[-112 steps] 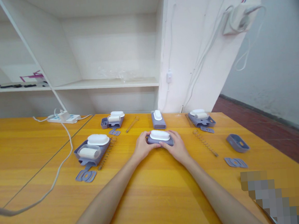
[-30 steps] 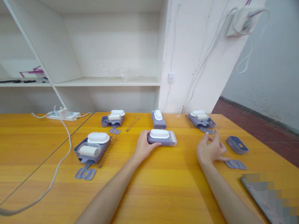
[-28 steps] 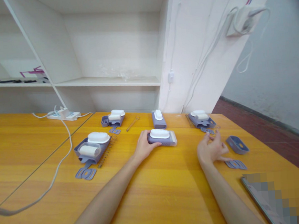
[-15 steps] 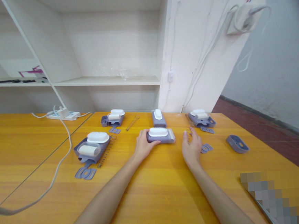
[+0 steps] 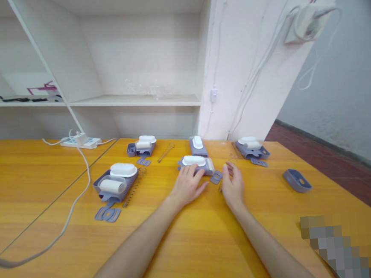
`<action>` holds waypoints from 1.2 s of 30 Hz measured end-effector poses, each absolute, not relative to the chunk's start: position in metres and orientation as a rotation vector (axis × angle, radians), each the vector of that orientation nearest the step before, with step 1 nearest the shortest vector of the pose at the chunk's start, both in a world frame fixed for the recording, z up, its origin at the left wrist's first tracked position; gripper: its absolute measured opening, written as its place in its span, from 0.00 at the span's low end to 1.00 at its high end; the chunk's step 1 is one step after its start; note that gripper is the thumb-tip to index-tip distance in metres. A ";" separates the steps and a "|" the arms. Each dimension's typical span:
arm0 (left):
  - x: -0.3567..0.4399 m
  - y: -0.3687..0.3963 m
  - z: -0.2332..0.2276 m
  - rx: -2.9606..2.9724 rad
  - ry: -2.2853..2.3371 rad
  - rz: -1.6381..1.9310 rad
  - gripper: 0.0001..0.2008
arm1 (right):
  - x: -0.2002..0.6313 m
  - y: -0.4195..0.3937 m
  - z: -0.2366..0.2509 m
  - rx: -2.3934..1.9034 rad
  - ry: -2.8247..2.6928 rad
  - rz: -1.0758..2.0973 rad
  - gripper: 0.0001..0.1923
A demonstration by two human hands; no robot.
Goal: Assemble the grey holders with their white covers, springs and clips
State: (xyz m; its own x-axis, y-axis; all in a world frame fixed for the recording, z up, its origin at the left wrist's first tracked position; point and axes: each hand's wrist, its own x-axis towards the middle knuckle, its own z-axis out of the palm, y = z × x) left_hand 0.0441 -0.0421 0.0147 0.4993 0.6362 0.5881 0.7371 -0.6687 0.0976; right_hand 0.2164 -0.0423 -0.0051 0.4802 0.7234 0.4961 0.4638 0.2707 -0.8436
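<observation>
My left hand [image 5: 187,185] lies in front of a grey-purple box [image 5: 208,166] with a white bristled brush [image 5: 193,160] on top. Its fingers are spread, and their tips reach the box's near side; whether they press on it is unclear. A pale piece sticks out at the box's right end. My right hand [image 5: 233,186] is just to the right, with bent fingers drawn toward the thumb; anything within them is hidden. By its thumb are a flat grey slotted piece [image 5: 216,177] and part of a thin metal spring [image 5: 220,187].
Similar boxes with brushes and white rollers stand at left [image 5: 112,185], back left [image 5: 146,147], back centre [image 5: 198,148] and back right [image 5: 252,148]. An open grey case [image 5: 297,180] lies at right. A power strip [image 5: 81,140] and white cable [image 5: 77,199] occupy the left side.
My left hand has let go of the box's left end and moved right and nearer me. The flat slotted piece has gone from the right of my right hand to its left. My right fingers have bent inward.
</observation>
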 end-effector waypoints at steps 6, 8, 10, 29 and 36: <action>0.047 -0.047 0.018 -2.830 -0.947 -0.659 0.22 | 0.211 -0.047 -0.005 -1.461 -1.279 0.164 0.23; 0.048 -0.047 0.017 -2.851 -0.966 -0.626 0.22 | 0.209 -0.050 -0.003 -1.463 -1.303 0.193 0.23; 0.048 -0.047 0.016 -2.846 -1.001 -0.606 0.21 | 0.209 -0.050 -0.004 -1.475 -1.297 0.234 0.24; 0.044 -0.024 -0.009 -3.057 -1.656 -1.352 0.20 | 0.215 -0.049 -0.011 -1.060 -1.396 0.367 0.35; 0.044 -0.021 -0.009 -3.124 -1.682 -1.483 0.08 | 0.212 -0.045 -0.014 -1.289 -1.282 0.416 0.28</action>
State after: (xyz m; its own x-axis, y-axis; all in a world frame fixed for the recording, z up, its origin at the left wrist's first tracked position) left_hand 0.0440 -0.0210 -0.0089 0.4006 0.8758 0.2692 0.3767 -0.4252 0.8230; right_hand 0.2123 -0.0445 -0.0140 0.3260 0.8263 0.4594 0.3996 0.3200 -0.8591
